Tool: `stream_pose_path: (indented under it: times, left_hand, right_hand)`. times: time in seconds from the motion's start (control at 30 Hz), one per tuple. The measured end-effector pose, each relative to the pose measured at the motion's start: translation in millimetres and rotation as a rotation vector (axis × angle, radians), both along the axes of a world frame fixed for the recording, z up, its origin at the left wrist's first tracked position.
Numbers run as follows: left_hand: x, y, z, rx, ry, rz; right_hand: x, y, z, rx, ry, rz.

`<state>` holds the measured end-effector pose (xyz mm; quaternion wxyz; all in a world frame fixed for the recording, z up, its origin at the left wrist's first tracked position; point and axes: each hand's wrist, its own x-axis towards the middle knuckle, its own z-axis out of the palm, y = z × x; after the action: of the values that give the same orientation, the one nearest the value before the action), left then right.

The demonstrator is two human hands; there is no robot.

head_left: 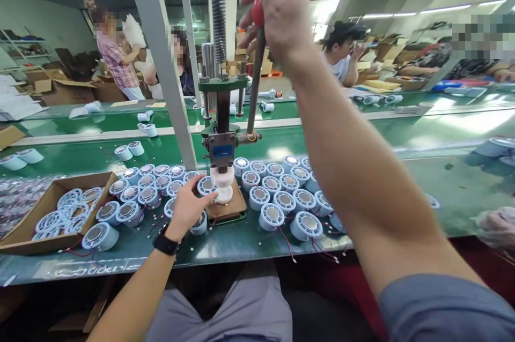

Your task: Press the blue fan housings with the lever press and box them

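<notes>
My left hand [188, 207], a dark watch on its wrist, holds a light-blue round motor housing [206, 185] between thumb and fingers. The housing is just left of the white round die blocks [223, 193] of a green hand press [222, 151]. Overhead, my right hand [281, 7] rests on the red knob [258, 12] of the press lever [256, 79], palm against it and fingers partly stretched past it. The lever stands nearly upright. Between the upper and lower white blocks I cannot make out any part.
Several blue housings [284, 201] with thin wires crowd both sides of the press on the green bench [249, 248]. A cardboard box [24, 245] of blue rings [72, 213] lies at left. A grey post [161, 47] rises behind. Several people are across the bench.
</notes>
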<state>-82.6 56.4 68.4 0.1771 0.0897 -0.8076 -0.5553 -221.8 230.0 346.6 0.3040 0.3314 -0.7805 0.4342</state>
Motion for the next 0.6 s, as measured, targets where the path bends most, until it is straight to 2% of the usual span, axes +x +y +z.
stream_pose_path:
  times: [0.1, 0.2, 0.33, 0.4, 0.43, 0.5, 0.6]
  left_hand:
    - [-24.6, 8.5, -7.6, 0.087, 0.056, -0.127]
    - [-31.9, 14.1, -13.8, 0.103, 0.044, -0.219]
    - [-28.4, 10.8, -15.6, 0.165, 0.019, -0.301]
    - [-26.4, 9.0, -16.0, 0.184, 0.023, -0.318]
    - [-25.9, 8.5, -16.6, 0.182, 0.031, -0.321]
    - [-25.8, 7.8, -19.2, 0.167, 0.047, -0.308]
    - [-27.4, 6.4, -24.6, 0.122, 0.058, -0.253]
  right_hand:
    - [-18.7, -13.7, -7.5, -0.097, -0.021, 0.064]
    - [-19.8, -15.9, -12.2, -0.139, -0.04, 0.078]
    - [7.0, -4.9, -6.5, -0.179, -0.107, 0.1]
    - [31.5, 9.4, -14.7, -0.19, -0.02, 0.107]
    - [45.0, 18.7, -25.2, -0.179, 0.046, 0.096]
    - [72.0, 39.9, -60.3, -0.12, 0.163, 0.045]
    - [104.9, 74.1, -134.3, -0.022, 0.234, 0.001]
